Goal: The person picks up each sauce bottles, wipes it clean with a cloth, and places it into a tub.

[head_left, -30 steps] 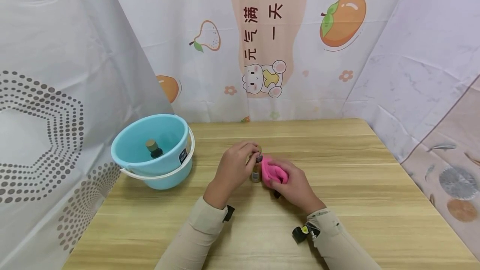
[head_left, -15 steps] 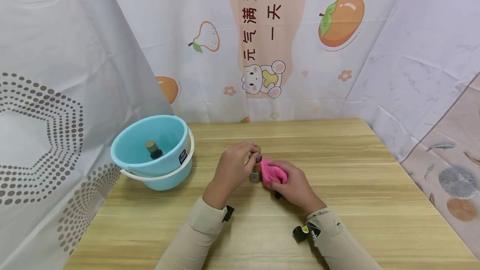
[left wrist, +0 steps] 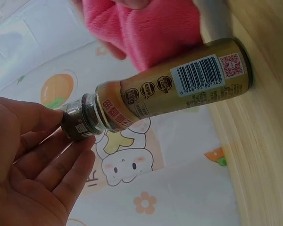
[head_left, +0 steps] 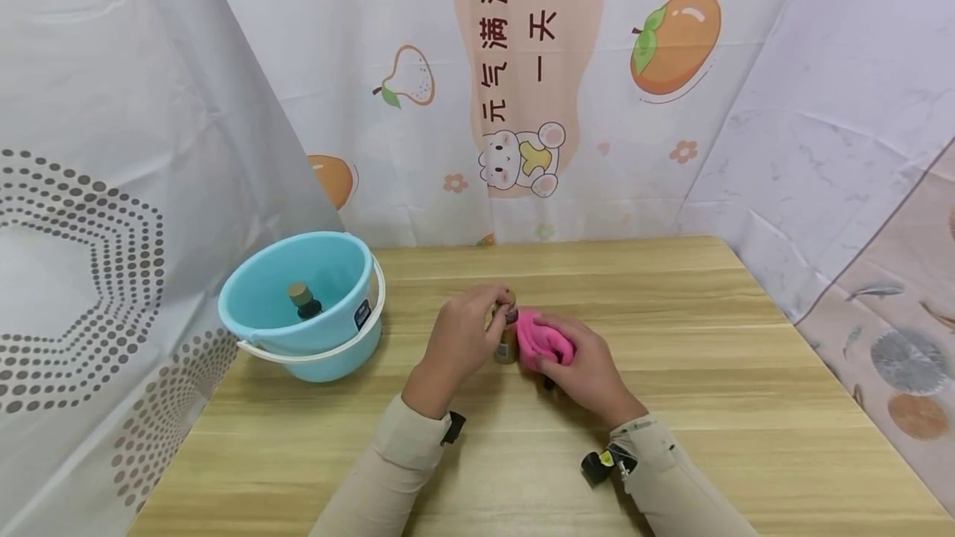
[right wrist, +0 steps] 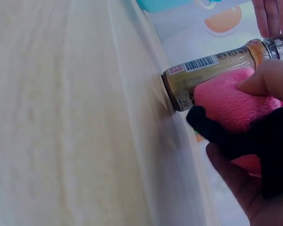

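A slim glass seasoning bottle (head_left: 506,349) with a gold label and dark cap stands upright on the table. My left hand (head_left: 460,332) pinches its cap (left wrist: 75,123) between thumb and fingers. My right hand (head_left: 589,367) grips a bunched pink plush cloth (head_left: 545,340) against the bottle's side. In the left wrist view, the barcode on the bottle (left wrist: 179,80) faces the camera, with the cloth (left wrist: 155,33) touching the far side. The right wrist view has the thumb on the cloth (right wrist: 226,103), beside the bottle's lower half; a black camera mount hides part of that hand.
To the left stands a light blue bucket (head_left: 328,365) with a white handle (head_left: 321,357). Inside it is another bottle (head_left: 302,297) with a brownish cap. Printed curtains (head_left: 440,131) hang behind the wooden table (head_left: 746,404) and along both sides.
The pale label patch on the bottle has shifted left, so the bottle has turned slightly. Both hands keep nearly the same place, the left on the cap and the right on the cloth.
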### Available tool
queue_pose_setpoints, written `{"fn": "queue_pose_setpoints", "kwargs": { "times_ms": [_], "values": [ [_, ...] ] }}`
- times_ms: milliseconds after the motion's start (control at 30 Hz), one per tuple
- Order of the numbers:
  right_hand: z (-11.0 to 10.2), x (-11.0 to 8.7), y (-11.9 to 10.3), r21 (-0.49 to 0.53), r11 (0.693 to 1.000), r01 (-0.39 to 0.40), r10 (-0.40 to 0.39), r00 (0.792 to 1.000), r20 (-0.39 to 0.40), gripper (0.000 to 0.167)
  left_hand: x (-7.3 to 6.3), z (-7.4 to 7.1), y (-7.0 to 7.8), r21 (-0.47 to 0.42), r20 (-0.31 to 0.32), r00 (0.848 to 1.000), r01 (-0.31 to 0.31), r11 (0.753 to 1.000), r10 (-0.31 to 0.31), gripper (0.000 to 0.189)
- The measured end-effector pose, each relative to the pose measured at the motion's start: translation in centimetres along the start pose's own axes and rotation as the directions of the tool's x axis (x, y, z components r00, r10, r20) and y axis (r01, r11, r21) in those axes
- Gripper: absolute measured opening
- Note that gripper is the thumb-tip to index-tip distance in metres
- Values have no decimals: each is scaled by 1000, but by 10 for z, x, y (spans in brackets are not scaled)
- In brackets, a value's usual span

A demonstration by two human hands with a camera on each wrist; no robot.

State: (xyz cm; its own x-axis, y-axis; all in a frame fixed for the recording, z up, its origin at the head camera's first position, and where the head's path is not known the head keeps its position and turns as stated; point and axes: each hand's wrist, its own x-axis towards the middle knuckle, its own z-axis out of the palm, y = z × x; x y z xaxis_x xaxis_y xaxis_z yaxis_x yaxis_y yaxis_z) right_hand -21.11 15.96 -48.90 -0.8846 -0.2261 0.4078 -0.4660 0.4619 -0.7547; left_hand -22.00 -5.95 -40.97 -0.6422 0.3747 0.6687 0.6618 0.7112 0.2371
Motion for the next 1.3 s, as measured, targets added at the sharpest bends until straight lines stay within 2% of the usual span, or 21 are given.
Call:
{"fn": "queue_pose_setpoints", "kwargs": {
  "times_ms": [200, 333, 567, 700, 967, 1133, 1300],
  "values": [
    [0, 1, 0, 48, 993, 109, -106, 992, -67, 59, 0, 1, 0, 28, 2, 1000, 7, 1000, -7, 7],
    [1, 1, -2, 83, 984, 155, -145, 983, -113, 61, -1, 1, 1, 46, -1, 1000, 32, 998, -32, 9],
    [-4, -1, -26, 164, 966, 200, -170, 969, -179, 59, -1, 1, 1, 28, -22, 999, 33, 999, -33, 8],
    [-4, -1, -27, 185, 965, 187, -158, 974, -160, 58, -1, 1, 1, 24, -29, 999, 34, 999, -33, 7],
    [4, 1, 2, 96, 988, 124, -117, 990, -73, 60, -1, 0, 1, 23, -32, 999, 17, 1000, -16, 7],
    [4, 0, 5, 37, 996, 85, -84, 996, -16, 59, -1, 0, 1, 25, -24, 1000, 19, 1000, -18, 5],
    [4, 0, 3, 2, 1000, 6, -6, 1000, 30, 59, -1, 0, 1, 21, -24, 999, 27, 999, -26, 5]
  ]
}}
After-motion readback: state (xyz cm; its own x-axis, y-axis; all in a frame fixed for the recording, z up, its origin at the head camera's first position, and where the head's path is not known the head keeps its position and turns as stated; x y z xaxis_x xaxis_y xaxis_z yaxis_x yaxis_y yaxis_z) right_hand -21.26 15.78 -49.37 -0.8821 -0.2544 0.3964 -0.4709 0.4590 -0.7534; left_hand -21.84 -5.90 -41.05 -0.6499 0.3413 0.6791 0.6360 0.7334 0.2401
